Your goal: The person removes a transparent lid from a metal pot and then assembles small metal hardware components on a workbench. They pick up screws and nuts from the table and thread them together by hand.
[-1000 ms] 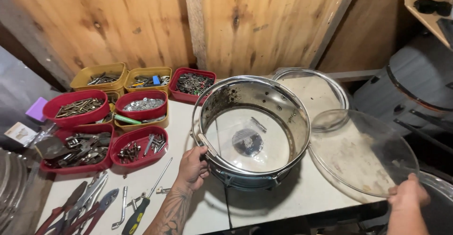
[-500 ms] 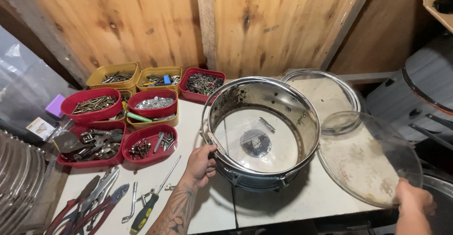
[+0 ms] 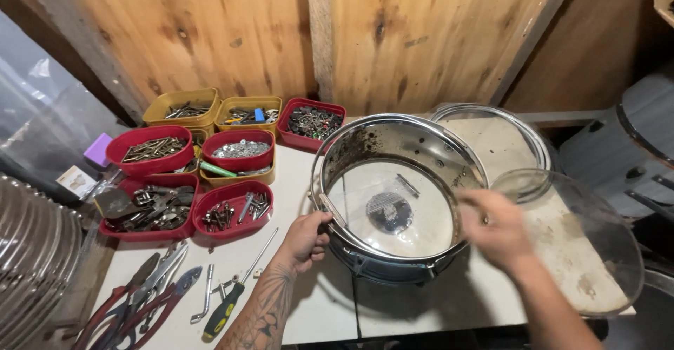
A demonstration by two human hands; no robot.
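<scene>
Landmark = the snare drum shell, chrome, open side up, sitting mid-table w/ its clear bottom head showing inside. Left hand grips the drum's near-left rim, fingers curled over the edge, thumb outside against the hoop. Right hand is above the drum's right rim, motion-blurred; can't tell how far fingers are spread or if they hold anything. Just right of the drum, a clear drumhead lies flat, its left edge touching or slightly under the drum's rim, its right side overhanging the white table edge. Behind-right of the drum, a metal hoop lies on the table, partly hidden by the shell. Left of the drum, well apart: red and yellow parts bins w/ screws and hardware, in a tight cluster. Front-left of the drum: a screwdriver w/ yellow-black handle, an L-shaped key, then pliers near the table's left-front corner. Bare tabletop btwn bins and drum, and along the front edge below the drum. Plywood wall close behind the drum; grey drum shell off-table to the far right.
</scene>
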